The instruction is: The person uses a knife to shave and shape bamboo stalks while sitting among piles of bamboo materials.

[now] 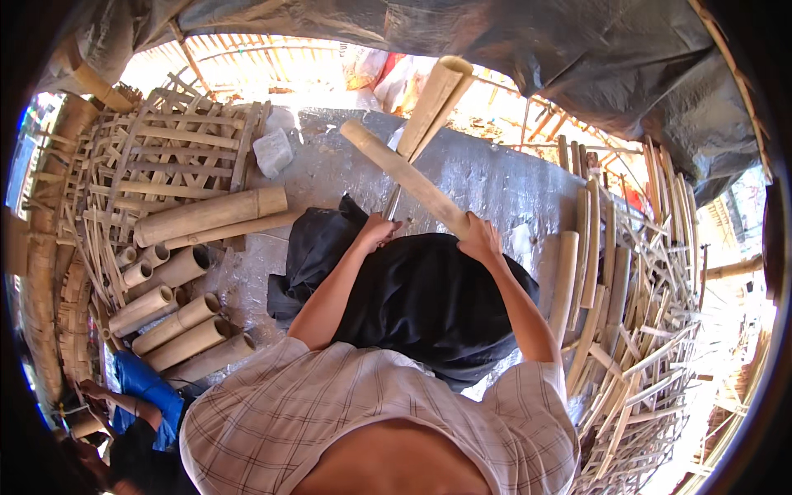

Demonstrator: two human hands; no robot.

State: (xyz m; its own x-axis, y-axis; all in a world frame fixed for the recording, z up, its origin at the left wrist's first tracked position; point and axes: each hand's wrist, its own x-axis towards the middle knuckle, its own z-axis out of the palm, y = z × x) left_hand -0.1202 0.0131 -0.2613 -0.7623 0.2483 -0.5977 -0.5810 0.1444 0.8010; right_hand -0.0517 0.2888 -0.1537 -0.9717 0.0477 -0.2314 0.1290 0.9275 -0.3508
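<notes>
My left hand (377,232) is closed around the lower end of a long, narrow blade (393,202), probably a knife, whose grip is hidden by the fingers. Its far end meets a piece of bamboo (433,103) that is split lengthwise and leans away from me. In my right hand (481,238) is the near end of a thick bamboo stick (404,173), slanting up and to the left. The stick crosses over the blade near the foot of the split bamboo; whether they touch I cannot tell. Black cloth (425,297) covers my lap below both hands.
Cut bamboo tubes (186,322) lie in a pile at left, beside a woven bamboo lattice (177,153) and a pale stone block (272,153). Bamboo strips (635,388) are heaped at right. Another person's arm (124,400) shows at lower left. Dark sheeting (569,41) hangs overhead.
</notes>
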